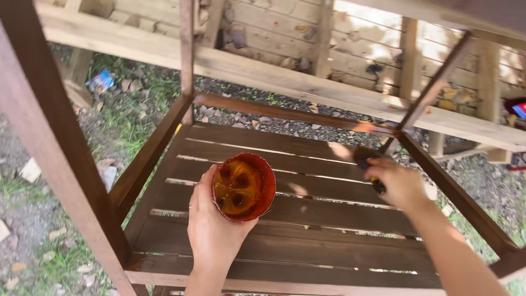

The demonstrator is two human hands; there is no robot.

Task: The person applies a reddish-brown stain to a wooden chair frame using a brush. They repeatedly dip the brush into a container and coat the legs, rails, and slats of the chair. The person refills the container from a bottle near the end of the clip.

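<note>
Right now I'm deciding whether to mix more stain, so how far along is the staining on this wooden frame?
Mostly done, it seems: the slatted shelf and the near frame rails are already dark brown. In hand: the left hand holds a cup of stain, and the right hand works a brush at the far right corner. The pale beam behind looks unstained, though it may be a separate structure.

A pale unstained plank (307, 85) runs across the view behind the dark-stained wooden frame. Beyond the plank stands a pale board fence (356, 52). Left of the plank, gravel, stones and patchy grass (137, 104) cover the ground, with a blue scrap of litter (102, 81) among them.
</note>
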